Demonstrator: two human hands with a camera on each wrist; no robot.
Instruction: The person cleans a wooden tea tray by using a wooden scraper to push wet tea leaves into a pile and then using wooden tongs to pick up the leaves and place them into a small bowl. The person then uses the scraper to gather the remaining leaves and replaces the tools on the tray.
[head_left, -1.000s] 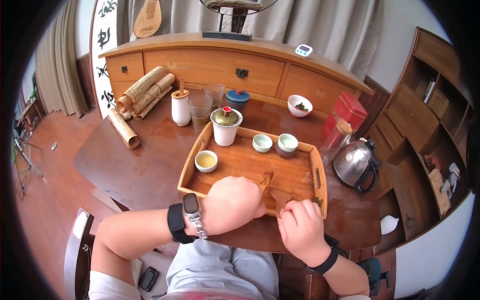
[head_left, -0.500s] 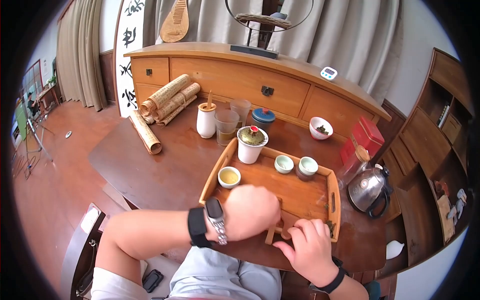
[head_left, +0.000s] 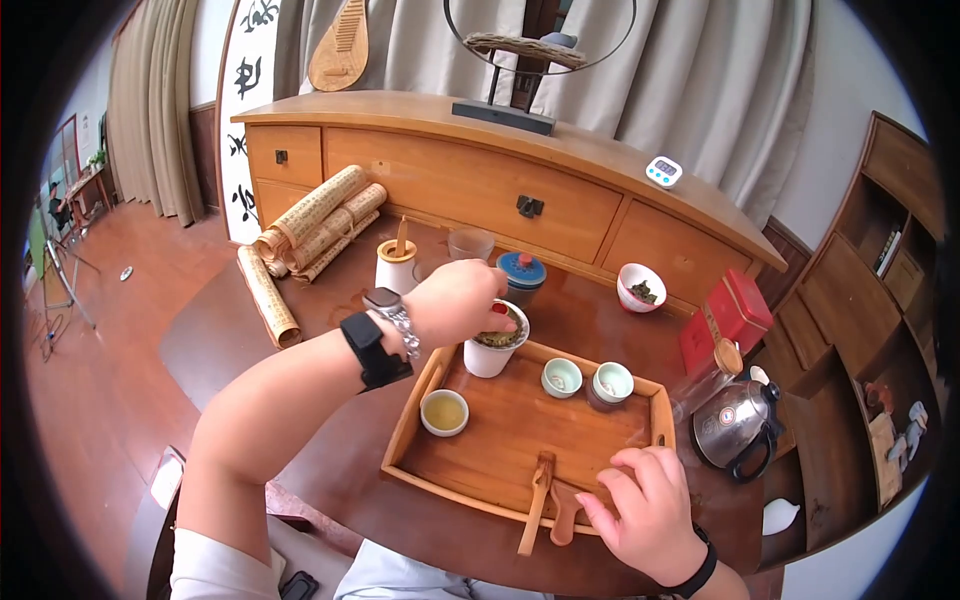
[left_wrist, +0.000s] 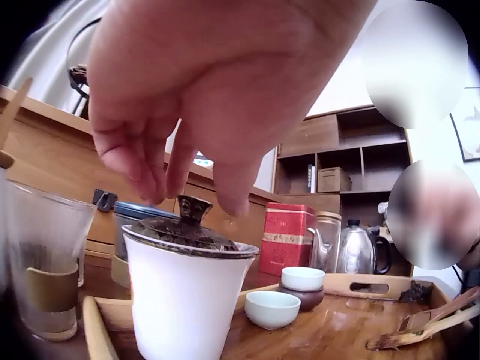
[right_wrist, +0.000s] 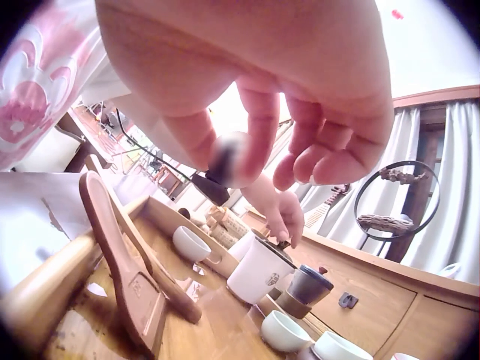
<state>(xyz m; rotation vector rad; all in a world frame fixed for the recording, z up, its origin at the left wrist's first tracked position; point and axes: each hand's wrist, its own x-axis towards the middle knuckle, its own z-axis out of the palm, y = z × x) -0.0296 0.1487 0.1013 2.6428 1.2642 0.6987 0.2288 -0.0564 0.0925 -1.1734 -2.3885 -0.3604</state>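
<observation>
My left hand [head_left: 455, 305] hovers at the lid of a white lidded tea cup [head_left: 488, 360] at the tray's back left. In the left wrist view the thumb and fingertips straddle the knob of the dark patterned lid [left_wrist: 180, 234], without gripping it. My right hand [head_left: 645, 510] is relaxed and holds nothing, over the front right corner of the wooden tray [head_left: 455, 490]. Beside it, a small wooden brush [head_left: 540, 500] and a flat wooden scoop [head_left: 565, 515] lean across the tray's front rim. A bowl of yellow tea [head_left: 445, 412] stands at the tray's left.
Two pale green cups [head_left: 562, 378] stand at the tray's back. A steel kettle [head_left: 735, 425], a glass pitcher [head_left: 712, 375] and a red tin [head_left: 725, 320] line the right side. Behind are a blue-lidded jar [head_left: 522, 275] and a bowl of leaves [head_left: 640, 288]. Paper scrolls [head_left: 320, 215] lie left.
My left hand has left the brush and scoop at the tray's front and moved up and back to the lidded cup. The right hand has drawn away from the scoop.
</observation>
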